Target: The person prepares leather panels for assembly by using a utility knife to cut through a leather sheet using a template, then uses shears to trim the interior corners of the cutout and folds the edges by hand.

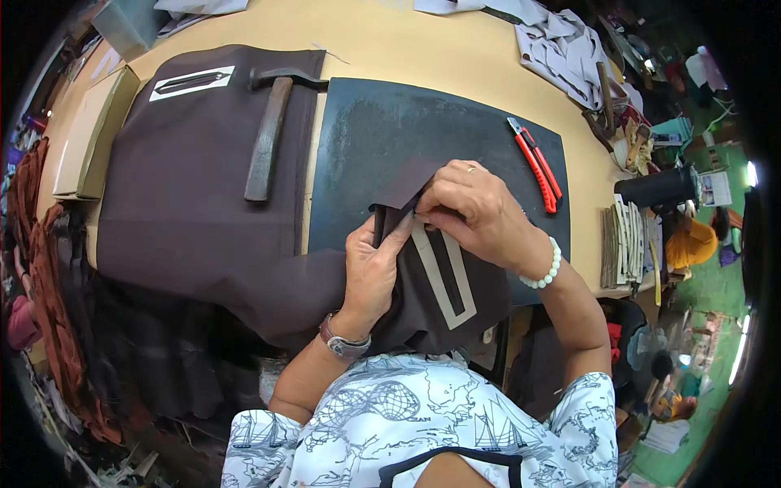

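Dark brown fabric (390, 309) is gathered up in front of me and folded near its upper edge. My left hand (374, 260) grips the fold, with its thumb lying along the cloth. My right hand (476, 207) pinches at the same fold, its fingertips close to the left thumb; anything small between them is hidden. A pale rectangular frame-shaped strip (457, 297) lies on the fabric just below my right hand, around a dark slit. On the flat part of the fabric to the left is a second white frame-shaped piece (163, 89), also around a slit.
A wooden-handled hammer (267, 146) rests on the fabric at left. A red box cutter (537, 167) lies on the black mat (358, 122). A cardboard box (98, 134) stands at the left edge. White cloth scraps (561, 57) and stacked pieces (622, 244) sit at right.
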Tool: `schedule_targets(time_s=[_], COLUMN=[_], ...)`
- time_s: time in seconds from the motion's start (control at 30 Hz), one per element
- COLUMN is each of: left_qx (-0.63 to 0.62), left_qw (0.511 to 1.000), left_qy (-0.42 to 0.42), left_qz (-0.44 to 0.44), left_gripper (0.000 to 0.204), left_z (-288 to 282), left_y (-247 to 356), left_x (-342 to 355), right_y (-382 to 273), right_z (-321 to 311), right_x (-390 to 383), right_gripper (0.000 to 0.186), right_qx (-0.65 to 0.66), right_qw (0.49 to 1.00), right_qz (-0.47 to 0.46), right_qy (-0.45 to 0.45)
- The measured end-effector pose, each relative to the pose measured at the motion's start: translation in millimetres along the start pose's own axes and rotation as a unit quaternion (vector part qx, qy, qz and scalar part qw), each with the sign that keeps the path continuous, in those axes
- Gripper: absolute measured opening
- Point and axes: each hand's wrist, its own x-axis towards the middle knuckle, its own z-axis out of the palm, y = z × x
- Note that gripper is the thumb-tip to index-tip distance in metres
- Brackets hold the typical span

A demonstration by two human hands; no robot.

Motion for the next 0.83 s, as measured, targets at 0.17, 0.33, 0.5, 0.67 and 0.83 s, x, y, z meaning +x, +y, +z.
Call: schedule_targets(time_s=[0.17, 0.33, 0.5, 0.67, 0.83], left_qx=[-0.077, -0.089, -0.078, 0.496, 0.784], left_qw=[0.996, 0.994, 0.996, 0.733, 0.435], left_qy=[-0.007, 0.000, 0.049, 0.171, -0.396], left_qz=[-0.046, -0.064, -0.009, 0.432, 0.197], left_gripper=[0.017, 0.019, 0.019, 0.039, 0.090], left_z=[-3, 0, 1, -10, 45], left_y=[6, 11, 29, 74, 134], left_x=[1, -3, -6, 5, -6], right_y=[-8, -11, -25, -40, -59], right_z=[6, 12, 17, 8, 6], right_x=[10, 1, -45, -75, -43], right_gripper=[0.011, 0.019, 0.048, 0.024, 0.015], right_qx=[0.147, 0.126, 0.311, 0.334, 0.011], right_qw=[0.976, 0.958, 0.887, 0.876, 0.996], right_qz=[0.161, 0.206, 0.299, 0.346, 0.083], right_qy=[-0.015, 0.155, 0.164, -0.022, 0.006])
